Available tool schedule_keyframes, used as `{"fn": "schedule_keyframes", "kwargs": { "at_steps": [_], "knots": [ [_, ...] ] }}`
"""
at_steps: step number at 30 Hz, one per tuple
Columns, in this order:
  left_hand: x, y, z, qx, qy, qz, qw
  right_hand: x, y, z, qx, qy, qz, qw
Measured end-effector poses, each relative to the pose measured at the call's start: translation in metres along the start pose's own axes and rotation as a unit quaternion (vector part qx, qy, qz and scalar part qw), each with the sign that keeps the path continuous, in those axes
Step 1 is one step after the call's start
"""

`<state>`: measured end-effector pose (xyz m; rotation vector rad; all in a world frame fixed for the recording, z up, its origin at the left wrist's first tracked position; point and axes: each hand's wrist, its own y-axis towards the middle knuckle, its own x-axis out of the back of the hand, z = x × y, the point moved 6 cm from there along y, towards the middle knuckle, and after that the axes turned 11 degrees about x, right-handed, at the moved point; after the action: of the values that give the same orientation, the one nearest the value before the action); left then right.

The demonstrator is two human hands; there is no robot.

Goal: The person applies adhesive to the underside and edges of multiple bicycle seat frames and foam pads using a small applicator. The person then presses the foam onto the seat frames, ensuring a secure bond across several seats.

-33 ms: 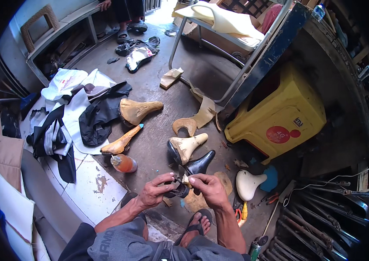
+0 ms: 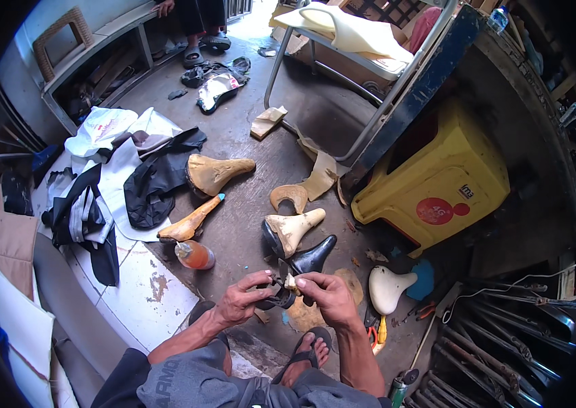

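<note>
Close in front of my lap, my left hand (image 2: 241,299) is closed on a small black curved piece (image 2: 281,298), its kind unclear. Beside it, my right hand (image 2: 330,298) pinches a small, pale, crumbly piece (image 2: 291,281) against the black piece. A thin dark blade-like strip (image 2: 284,267) stands up between the hands; which hand holds it is hidden. Just beyond lie a black saddle-shaped piece (image 2: 313,254) and a cream bicycle saddle (image 2: 294,230) with a dark rear edge. Under my hands, tan sheet scraps (image 2: 305,314) rest on the floor.
Two tan saddles (image 2: 214,174) (image 2: 191,221) and a bottle of orange liquid (image 2: 195,255) stand left of centre. Right are a white saddle (image 2: 388,288), a yellow plastic stool (image 2: 437,183) and metal tubes (image 2: 485,360). Black and white cloths (image 2: 155,180) lie left. A person's feet (image 2: 203,49) show far off.
</note>
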<state>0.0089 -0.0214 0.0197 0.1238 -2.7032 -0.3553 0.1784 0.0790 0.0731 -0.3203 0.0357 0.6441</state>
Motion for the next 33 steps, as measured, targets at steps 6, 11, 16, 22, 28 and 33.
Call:
{"fn": "schedule_keyframes", "kwargs": {
  "at_steps": [6, 11, 16, 22, 28, 33],
  "knots": [
    [0.002, -0.006, 0.002, 0.041, 0.033, -0.014, 0.999, -0.014, -0.006, 0.028, 0.098, -0.079, -0.013, 0.992],
    [0.002, -0.002, -0.013, 0.09, 0.008, -0.008, 0.996, -0.019, -0.012, 0.054, 0.308, -0.305, -0.08, 0.898],
    [0.0, 0.004, -0.016, 0.116, -0.031, -0.005, 0.993, -0.032, -0.013, 0.047, 0.373, -0.371, -0.05, 0.849],
    [-0.002, 0.008, -0.001, 0.191, -0.143, 0.012, 0.971, -0.037, -0.012, 0.026, 0.361, -0.387, 0.025, 0.848],
    [-0.006, 0.0, 0.026, 0.284, -0.233, 0.017, 0.93, -0.045, -0.014, 0.02, 0.353, -0.366, 0.115, 0.853],
    [-0.005, 0.0, 0.039, 0.332, -0.321, -0.003, 0.887, -0.051, -0.019, 0.025, 0.353, -0.384, 0.151, 0.84]
  ]
}}
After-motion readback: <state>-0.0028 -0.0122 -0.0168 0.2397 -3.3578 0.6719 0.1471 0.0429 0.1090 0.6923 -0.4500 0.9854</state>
